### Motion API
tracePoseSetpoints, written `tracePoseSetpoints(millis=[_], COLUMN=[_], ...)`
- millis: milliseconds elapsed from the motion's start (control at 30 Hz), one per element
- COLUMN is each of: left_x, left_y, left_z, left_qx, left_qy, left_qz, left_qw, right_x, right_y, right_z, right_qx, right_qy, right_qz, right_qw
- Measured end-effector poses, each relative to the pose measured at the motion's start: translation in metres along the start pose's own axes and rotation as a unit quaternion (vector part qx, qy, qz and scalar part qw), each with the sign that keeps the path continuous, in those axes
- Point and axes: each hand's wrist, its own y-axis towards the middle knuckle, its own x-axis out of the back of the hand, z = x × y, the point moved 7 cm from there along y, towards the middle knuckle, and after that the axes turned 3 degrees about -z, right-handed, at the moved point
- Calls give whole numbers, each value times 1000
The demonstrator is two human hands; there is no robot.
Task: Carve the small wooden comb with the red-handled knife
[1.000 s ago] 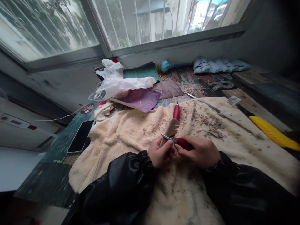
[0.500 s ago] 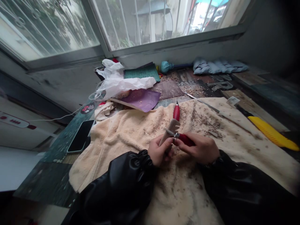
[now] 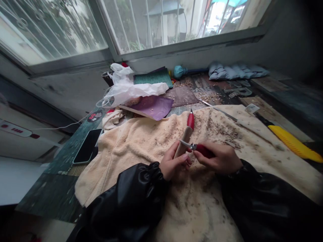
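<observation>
Gripping: left hand (image 3: 174, 165) closed on wood stick (image 3: 183, 145), low end.
Right hand (image 3: 222, 158): fingers clamped round knife (image 3: 199, 148), blade on the stick.
Handling: stick looks light, stiff; hold below the cut.
Beneath: towel (image 3: 141, 141) with shavings.
Beyond: phone (image 3: 87, 150), window.

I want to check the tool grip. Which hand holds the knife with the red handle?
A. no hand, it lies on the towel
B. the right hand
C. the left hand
B: the right hand grips the knife, blade against the wooden piece held by the left hand.
</observation>
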Motion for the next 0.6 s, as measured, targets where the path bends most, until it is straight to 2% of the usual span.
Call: tracePoseSetpoints(millis=[133, 400, 500, 600], left_x=[2, -1, 3, 8], left_y=[-3, -4, -2, 0], left_z=[0, -2, 3, 7], left_qx=[15, -43, -29, -14], left_qy=[-15, 43, 48, 56], left_qz=[-17, -42, -49, -67], left_qw=[1000, 997, 997, 996], right_x=[-9, -15, -21, -26], right_y=[-3, -6, -8, -8], right_z=[13, 13, 10, 7], right_qx=[35, 10, -13, -1], right_qy=[28, 45, 53, 25], right_qz=[44, 82, 108, 113], right_qw=[998, 996, 993, 993])
